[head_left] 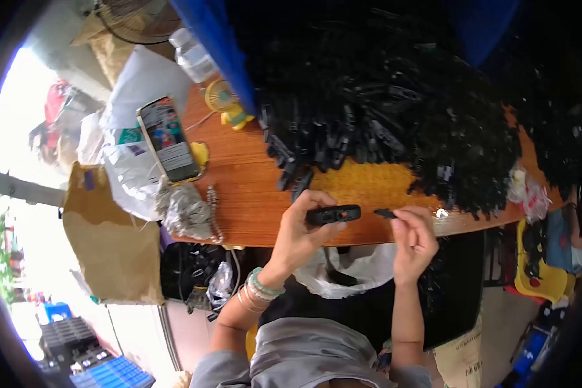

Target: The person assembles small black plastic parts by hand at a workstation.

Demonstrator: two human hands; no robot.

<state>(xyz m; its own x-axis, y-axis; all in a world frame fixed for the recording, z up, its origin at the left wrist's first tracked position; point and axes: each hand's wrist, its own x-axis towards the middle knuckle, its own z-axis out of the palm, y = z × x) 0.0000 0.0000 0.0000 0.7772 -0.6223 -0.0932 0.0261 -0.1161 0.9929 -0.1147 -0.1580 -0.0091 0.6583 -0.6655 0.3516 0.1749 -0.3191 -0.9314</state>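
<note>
My left hand (299,231) grips a black oblong plastic housing (334,214), its slotted open side turned up, above the front edge of the wooden table. To its right, my right hand (412,242) pinches a small black plastic piece (385,213) between thumb and forefinger. A short gap separates the small piece from the housing. Beyond both hands lies a large heap of black plastic parts (375,123), long housings at its left and smaller pieces at its right. Below the hands, an open white plastic bag (317,278) hangs under the table edge with something black in it.
A phone (169,139) with a lit screen leans at the left, near a small yellow fan (225,107) and a clear bottle (191,55). A crumpled plastic bag (186,210) and a bead string lie closer. A yellow chair (540,268) stands at the right.
</note>
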